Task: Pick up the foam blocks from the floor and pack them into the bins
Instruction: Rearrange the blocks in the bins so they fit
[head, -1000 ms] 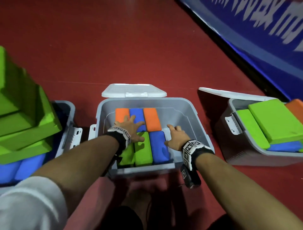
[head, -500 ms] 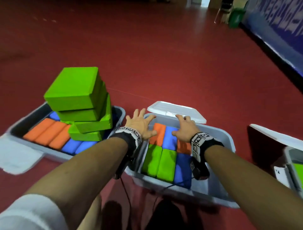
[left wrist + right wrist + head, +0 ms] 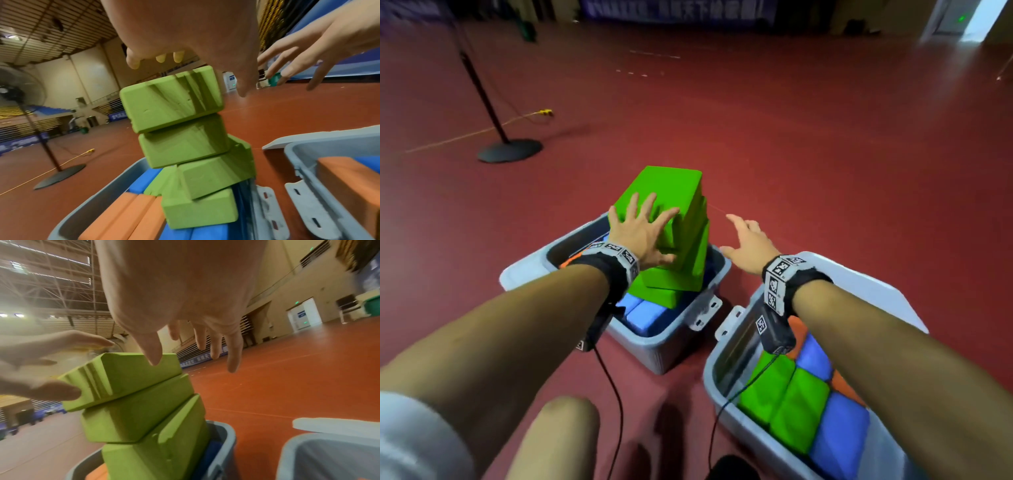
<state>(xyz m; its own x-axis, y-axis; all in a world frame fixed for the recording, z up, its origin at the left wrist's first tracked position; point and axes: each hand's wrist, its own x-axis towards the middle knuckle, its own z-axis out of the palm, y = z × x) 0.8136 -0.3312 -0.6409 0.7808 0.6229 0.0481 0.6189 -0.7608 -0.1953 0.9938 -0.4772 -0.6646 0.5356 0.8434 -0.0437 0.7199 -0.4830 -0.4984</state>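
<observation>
Small orange, blue and green blocks (image 3: 798, 394) are already packed flat in both bins (image 3: 674, 342), but a wobbly pile of big green foam blocks (image 3: 671, 233) is left sticking out, touched by the spread left hand (image 3: 642, 231) and neared by the empty, spread right hand (image 3: 750, 245).

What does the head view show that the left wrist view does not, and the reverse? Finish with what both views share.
Only the head view shows both forearms, the wrist bands, and the green and blue blocks packed in the right bin.

Only the left wrist view shows the hall's ceiling, the seating, a standing fan, and the notched sides of the green blocks.

Both show the stack of green blocks rising out of the left bin, orange and blue blocks beneath it, the left hand spread at the top block, the right hand reaching in open, and the red floor.
</observation>
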